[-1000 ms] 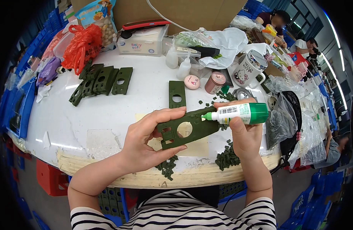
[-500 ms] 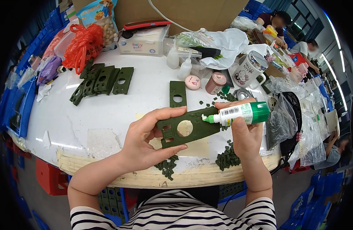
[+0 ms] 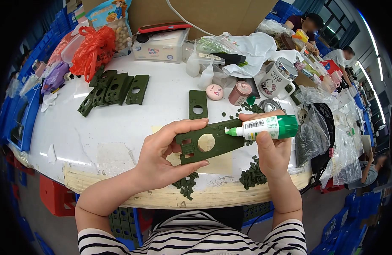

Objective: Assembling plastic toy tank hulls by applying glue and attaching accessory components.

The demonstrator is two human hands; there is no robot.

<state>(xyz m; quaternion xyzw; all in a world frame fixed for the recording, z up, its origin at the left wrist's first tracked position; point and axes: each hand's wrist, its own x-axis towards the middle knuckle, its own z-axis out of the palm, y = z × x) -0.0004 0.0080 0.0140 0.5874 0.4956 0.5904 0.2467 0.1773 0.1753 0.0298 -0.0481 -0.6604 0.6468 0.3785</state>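
My left hand (image 3: 164,151) grips a dark green plastic model hull plate (image 3: 230,142) by its left end, thumb below and fingers above. The plate has a large round hole and small square openings. In my right hand (image 3: 272,155) is a white and green glue bottle (image 3: 264,127), lying nearly level. Its light green nozzle meets the plate's upper face right of the hole, with a bit of white at the tip. Small dark green pieces lie in one pile (image 3: 252,175) below my right hand and another pile (image 3: 186,186) below the plate.
Another green plate (image 3: 198,104) lies just beyond my hands. Several more plates (image 3: 117,88) are grouped at the back left, near a red plastic bag (image 3: 93,53). Small squeeze bottles (image 3: 206,77), a pink tin (image 3: 240,93) and a white mug (image 3: 277,78) stand behind. Clear plastic bags crowd the right side.
Almost nothing differs. The glue bottle has rolled slightly in my right hand, while its nozzle stays at the same spot on the plate.
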